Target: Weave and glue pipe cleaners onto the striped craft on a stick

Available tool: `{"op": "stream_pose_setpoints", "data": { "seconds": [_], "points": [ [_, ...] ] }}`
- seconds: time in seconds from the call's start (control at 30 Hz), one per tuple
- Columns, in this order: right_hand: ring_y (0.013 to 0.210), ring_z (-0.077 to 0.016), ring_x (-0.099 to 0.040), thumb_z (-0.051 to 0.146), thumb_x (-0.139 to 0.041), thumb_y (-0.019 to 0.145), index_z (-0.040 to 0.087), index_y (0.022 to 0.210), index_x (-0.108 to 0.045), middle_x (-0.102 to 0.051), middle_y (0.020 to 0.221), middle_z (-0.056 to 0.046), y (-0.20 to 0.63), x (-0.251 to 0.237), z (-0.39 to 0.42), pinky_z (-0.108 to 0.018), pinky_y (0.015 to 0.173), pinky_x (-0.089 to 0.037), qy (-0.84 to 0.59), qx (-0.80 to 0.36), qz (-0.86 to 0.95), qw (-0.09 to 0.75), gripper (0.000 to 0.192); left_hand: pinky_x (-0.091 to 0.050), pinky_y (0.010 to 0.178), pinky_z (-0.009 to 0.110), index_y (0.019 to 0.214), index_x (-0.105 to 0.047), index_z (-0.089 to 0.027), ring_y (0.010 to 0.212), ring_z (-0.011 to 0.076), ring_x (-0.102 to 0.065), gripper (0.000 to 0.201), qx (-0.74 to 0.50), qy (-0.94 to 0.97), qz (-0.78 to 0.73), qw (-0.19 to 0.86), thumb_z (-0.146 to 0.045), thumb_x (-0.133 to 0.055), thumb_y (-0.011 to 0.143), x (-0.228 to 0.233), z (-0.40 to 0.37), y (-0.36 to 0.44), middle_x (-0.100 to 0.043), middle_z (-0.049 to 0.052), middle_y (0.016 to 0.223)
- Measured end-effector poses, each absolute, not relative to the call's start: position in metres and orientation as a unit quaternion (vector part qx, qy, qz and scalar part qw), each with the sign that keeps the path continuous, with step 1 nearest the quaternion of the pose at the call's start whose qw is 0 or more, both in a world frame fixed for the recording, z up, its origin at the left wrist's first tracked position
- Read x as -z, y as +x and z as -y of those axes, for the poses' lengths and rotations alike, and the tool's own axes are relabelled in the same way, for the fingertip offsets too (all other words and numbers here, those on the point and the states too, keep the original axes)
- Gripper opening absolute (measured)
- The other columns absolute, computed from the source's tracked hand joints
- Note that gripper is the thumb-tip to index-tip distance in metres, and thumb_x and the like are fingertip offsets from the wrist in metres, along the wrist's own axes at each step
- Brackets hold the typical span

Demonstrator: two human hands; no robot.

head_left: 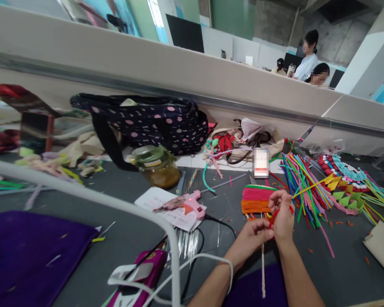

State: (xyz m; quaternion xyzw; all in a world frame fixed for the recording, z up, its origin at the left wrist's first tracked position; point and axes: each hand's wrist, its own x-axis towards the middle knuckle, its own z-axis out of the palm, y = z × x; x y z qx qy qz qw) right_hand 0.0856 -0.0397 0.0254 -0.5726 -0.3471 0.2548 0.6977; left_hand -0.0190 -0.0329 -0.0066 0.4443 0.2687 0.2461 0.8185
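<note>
My left hand (255, 234) and my right hand (283, 215) meet low on the right of the head view. Between them is a bent red pipe cleaner (272, 220), pinched by the left fingertips, with the right fingers curled around part of it. A yellow pipe cleaner (312, 187) shows just beyond the right hand. Behind the hands lies a flat block of fuzzy pipe cleaners (257, 198), banded in pink, red and orange; the right hand partly covers it. A pale thin cord (263, 273) runs down below the left fingers, over a purple cloth (256, 288).
A pile of coloured pipe cleaners (304, 187) lies to the right, near a beaded round piece (348, 170). Left of the hands are a pink glue gun (192, 204), a glass jar (156, 168) and a dotted bag (153, 121). A white cable (124, 194) crosses in front.
</note>
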Motion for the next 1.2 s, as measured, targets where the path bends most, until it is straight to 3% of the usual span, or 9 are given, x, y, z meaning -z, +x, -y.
{"op": "stream_pose_setpoints", "data": {
  "seconds": [0.13,0.23,0.33,0.47,0.57,0.77,0.93,1.07,1.2],
  "points": [
    [0.059,-0.0111,-0.051,0.058,-0.053,0.085,0.020,0.080,-0.062,-0.058,0.067,0.001,0.099,-0.025,0.042,-0.021,0.053,-0.040,-0.568,-0.335,0.396,0.639,0.040,-0.021,0.036,0.017,0.067,-0.060,-0.014,0.037,0.0044,-0.040,0.039,-0.229,0.428,-0.266,0.833,-0.049,-0.075,0.068,0.010,0.030,-0.022,-0.061,0.001,0.056],
    [0.046,-0.0071,-0.045,0.045,-0.073,0.073,0.020,0.083,-0.063,-0.057,0.063,0.005,0.111,-0.025,0.046,-0.018,0.043,-0.036,-0.532,-0.460,0.412,0.579,0.028,-0.023,0.034,0.016,0.070,-0.061,-0.013,0.036,0.0045,-0.041,0.036,-0.241,0.392,-0.262,0.848,-0.047,-0.073,0.072,0.010,0.027,-0.025,-0.063,0.002,0.058],
    [0.036,-0.0053,-0.041,0.041,-0.074,0.071,0.019,0.082,-0.063,-0.055,0.053,0.008,0.114,-0.020,0.048,-0.017,0.036,-0.032,-0.511,-0.528,0.391,0.554,0.027,-0.025,0.032,0.016,0.074,-0.065,-0.011,0.036,0.0044,-0.044,0.035,-0.237,0.376,-0.254,0.859,-0.045,-0.073,0.072,0.009,0.026,-0.026,-0.063,0.002,0.061],
    [0.034,-0.0047,-0.041,0.041,-0.074,0.070,0.018,0.076,-0.061,-0.052,0.047,0.008,0.111,-0.013,0.044,-0.016,0.034,-0.031,-0.528,-0.517,0.351,0.576,0.027,-0.023,0.030,0.016,0.069,-0.060,-0.013,0.033,0.0046,-0.044,0.035,-0.219,0.357,-0.252,0.873,-0.046,-0.069,0.075,0.007,0.024,-0.027,-0.063,0.004,0.057],
    [0.034,-0.0037,-0.037,0.043,-0.074,0.070,0.019,0.071,-0.054,-0.049,0.046,0.009,0.113,-0.010,0.038,-0.015,0.034,-0.029,-0.526,-0.483,0.290,0.637,0.031,-0.021,0.030,0.015,0.064,-0.057,-0.013,0.031,0.0030,-0.040,0.037,-0.213,0.345,-0.250,0.879,-0.046,-0.069,0.075,0.008,0.023,-0.029,-0.063,0.003,0.055],
    [0.040,-0.0038,-0.042,0.041,-0.073,0.069,0.019,0.071,-0.053,-0.063,0.066,0.003,0.136,-0.003,0.033,-0.015,0.034,-0.028,-0.518,-0.387,0.226,0.729,0.029,-0.020,0.030,0.016,0.063,-0.056,-0.014,0.031,0.0030,-0.038,0.032,-0.189,0.351,-0.259,0.880,-0.040,-0.071,0.073,0.009,0.022,-0.029,-0.066,0.005,0.057],
    [0.042,-0.0047,-0.044,0.038,-0.073,0.069,0.020,0.073,-0.053,-0.060,0.062,0.005,0.163,0.003,0.036,-0.015,0.036,-0.029,-0.508,-0.343,0.195,0.766,0.028,-0.012,0.030,0.018,0.058,-0.052,-0.016,0.027,0.0035,-0.032,0.028,-0.171,0.386,-0.222,0.879,-0.034,-0.065,0.075,0.010,0.021,-0.030,-0.059,0.001,0.044],
    [0.045,-0.0045,-0.043,0.037,-0.075,0.068,0.018,0.079,-0.059,-0.062,0.069,0.002,0.165,-0.002,0.040,-0.014,0.035,-0.027,-0.520,-0.395,0.227,0.723,0.027,-0.015,0.031,0.018,0.061,-0.050,-0.018,0.027,0.0045,-0.029,0.029,-0.225,0.364,-0.224,0.876,-0.038,-0.061,0.079,0.011,0.017,-0.032,-0.049,-0.005,0.039],
    [0.046,-0.0050,-0.045,0.033,-0.078,0.066,0.019,0.093,-0.066,-0.063,0.073,0.003,0.140,-0.013,0.046,-0.015,0.037,-0.033,-0.505,-0.531,0.373,0.569,0.032,-0.017,0.032,0.018,0.059,-0.045,-0.019,0.027,0.0039,-0.024,0.032,-0.256,0.317,-0.237,0.882,-0.039,-0.063,0.077,0.012,0.014,-0.031,-0.041,-0.008,0.035]
  ]
}}
